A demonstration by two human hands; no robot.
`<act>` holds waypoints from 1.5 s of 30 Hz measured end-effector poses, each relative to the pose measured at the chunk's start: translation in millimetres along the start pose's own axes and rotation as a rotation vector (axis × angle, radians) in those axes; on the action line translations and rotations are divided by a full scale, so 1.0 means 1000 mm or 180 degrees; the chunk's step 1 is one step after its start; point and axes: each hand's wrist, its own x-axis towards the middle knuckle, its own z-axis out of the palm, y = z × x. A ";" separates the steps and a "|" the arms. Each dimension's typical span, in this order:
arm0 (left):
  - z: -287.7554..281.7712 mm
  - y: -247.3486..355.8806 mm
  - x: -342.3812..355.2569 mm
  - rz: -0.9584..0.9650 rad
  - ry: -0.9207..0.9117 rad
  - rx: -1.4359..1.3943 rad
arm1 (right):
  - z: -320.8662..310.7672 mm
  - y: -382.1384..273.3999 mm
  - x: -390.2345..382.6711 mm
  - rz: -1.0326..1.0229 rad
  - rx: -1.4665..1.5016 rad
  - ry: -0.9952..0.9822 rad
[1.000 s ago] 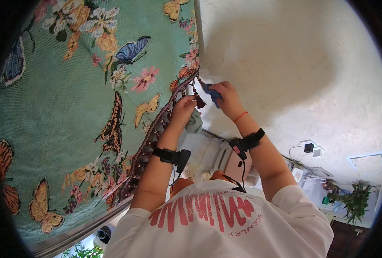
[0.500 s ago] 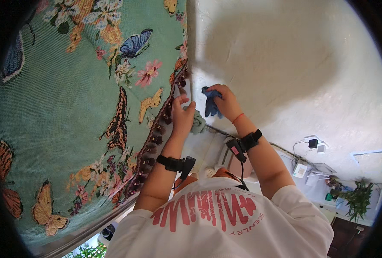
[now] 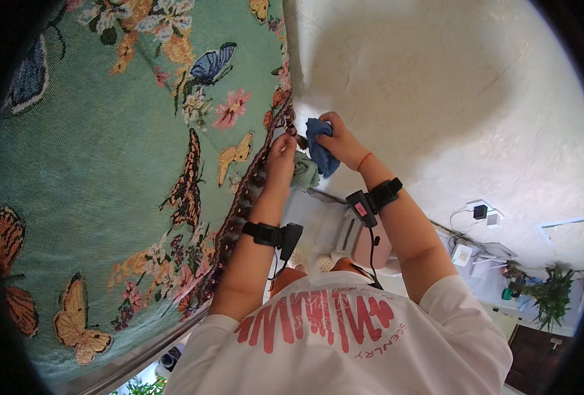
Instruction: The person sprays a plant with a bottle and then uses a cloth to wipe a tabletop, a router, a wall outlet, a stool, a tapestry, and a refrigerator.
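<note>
A green tapestry cover with butterflies and flowers (image 3: pixel 107 164) fills the left side, edged with dark tasseled trim (image 3: pixel 257 172). My left hand (image 3: pixel 281 160) is pinched at a brown tassel (image 3: pixel 291 131) near the corner, with a crumpled green cloth (image 3: pixel 305 172) bunched beside and partly behind it. My right hand (image 3: pixel 342 141) grips a folded blue cloth (image 3: pixel 320 150) just right of that tassel, its fingers wrapped over the cloth's top, close to the pale wall.
The mottled wall (image 3: pixel 423 79) spans the upper right, with wired adapters (image 3: pixel 481 212), a pink appliance (image 3: pixel 371 245), a potted plant (image 3: pixel 550 296) and a dark door (image 3: pixel 532 359) farther right and below. A rail (image 3: pixel 140 362) runs under the cover's lower edge.
Over the last half second my left hand has risen and closed at the tassel. My right hand has shifted up, bringing the blue cloth closer to it.
</note>
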 end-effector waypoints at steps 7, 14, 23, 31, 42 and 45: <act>-0.014 -0.004 -0.002 0.0005 -0.0676 0.0089 | 0.014 -0.004 -0.016 -0.2029 -0.1201 0.0120; -0.013 -0.013 -0.004 0.0019 -0.0764 -0.0175 | -0.002 0.007 -0.030 -0.1780 -0.1167 0.0397; -0.013 -0.009 -0.008 -0.0041 -0.0874 -0.0107 | 0.004 0.010 -0.046 -0.1771 -0.1382 0.0377; -0.025 -0.011 -0.019 0.0195 -0.0800 0.0681 | 0.001 0.043 -0.030 -0.1021 -0.0998 0.0438; -0.009 -0.028 -0.033 0.1169 0.0273 0.1258 | 0.006 0.039 -0.028 0.0680 0.1368 -0.0414; 0.008 0.003 -0.035 0.0347 0.0300 -0.0120 | 0.005 0.038 -0.023 0.0445 0.1274 -0.0336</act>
